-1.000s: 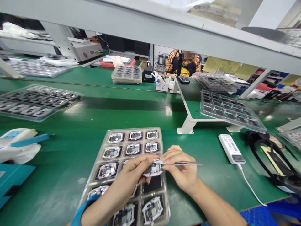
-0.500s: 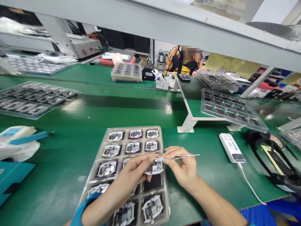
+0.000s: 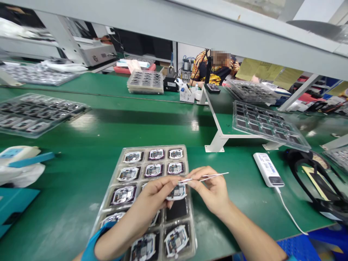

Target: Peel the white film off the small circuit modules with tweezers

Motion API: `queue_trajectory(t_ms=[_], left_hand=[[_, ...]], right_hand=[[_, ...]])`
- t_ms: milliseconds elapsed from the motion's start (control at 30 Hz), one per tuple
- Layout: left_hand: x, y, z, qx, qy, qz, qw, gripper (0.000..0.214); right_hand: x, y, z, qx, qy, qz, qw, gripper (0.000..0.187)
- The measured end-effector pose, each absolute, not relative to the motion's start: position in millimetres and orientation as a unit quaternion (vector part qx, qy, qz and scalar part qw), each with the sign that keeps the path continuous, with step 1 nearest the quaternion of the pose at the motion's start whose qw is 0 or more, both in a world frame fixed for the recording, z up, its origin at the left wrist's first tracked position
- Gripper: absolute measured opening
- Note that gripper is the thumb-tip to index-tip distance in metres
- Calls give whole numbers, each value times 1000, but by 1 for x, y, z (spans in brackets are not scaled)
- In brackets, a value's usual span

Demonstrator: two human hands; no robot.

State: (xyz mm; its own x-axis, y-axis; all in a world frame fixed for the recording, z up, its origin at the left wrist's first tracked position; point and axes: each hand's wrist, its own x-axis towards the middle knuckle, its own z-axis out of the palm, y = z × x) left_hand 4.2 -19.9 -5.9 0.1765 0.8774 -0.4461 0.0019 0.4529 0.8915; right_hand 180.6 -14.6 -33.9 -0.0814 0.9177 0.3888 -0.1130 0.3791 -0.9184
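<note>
My left hand [image 3: 153,197] is closed on a small white-framed circuit board module [image 3: 178,193], raised over the tray with its electronics facing up. My right hand [image 3: 212,192] pinches slim tweezers [image 3: 217,175]; their far end points right, and the other end is at the module's upper edge. Fingers partly hide what the tweezers touch there. Below lies a clear plastic tray [image 3: 193,232] of similar modules in compartments. Under the held module, one compartment shows only a dark pad [image 3: 177,212].
A white raised stand [image 3: 214,143] with another tray [image 3: 266,125] is ahead right. A white device with a cable [image 3: 268,168] and black headphones [image 3: 299,174] lie right. More trays [image 3: 40,112] are left. A co-worker [image 3: 214,69] sits across; a grey beam [image 3: 174,25] crosses overhead.
The tweezers' far end has tilted up slightly, and my right hand has shifted a little up and left. My left hand still holds the module in nearly the same place.
</note>
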Motion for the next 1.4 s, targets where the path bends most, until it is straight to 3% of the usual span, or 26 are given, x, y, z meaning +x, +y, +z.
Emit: queue_trajectory(t_ms=[367,667,967,1300,1400], left_hand=[[5,-19,-7,397,548,338,655,34],[3,-21,-6,424,539,335,646,33],[7,-18,-9,404,548,343,647,33],[-1,-27,-5,478,491,326,651,42],[-11,-34,-19,542,471,325,616,33]], right_hand=[[180,-15,-30,-313,-670,327,588,13],[176,-16,-36,-350,-614,362,608,7],[177,-14,-35,-301,-707,242,593,9],[180,-10,-36,-362,-569,375,636,9],[181,-9,-37,-357,-564,383,639,9]])
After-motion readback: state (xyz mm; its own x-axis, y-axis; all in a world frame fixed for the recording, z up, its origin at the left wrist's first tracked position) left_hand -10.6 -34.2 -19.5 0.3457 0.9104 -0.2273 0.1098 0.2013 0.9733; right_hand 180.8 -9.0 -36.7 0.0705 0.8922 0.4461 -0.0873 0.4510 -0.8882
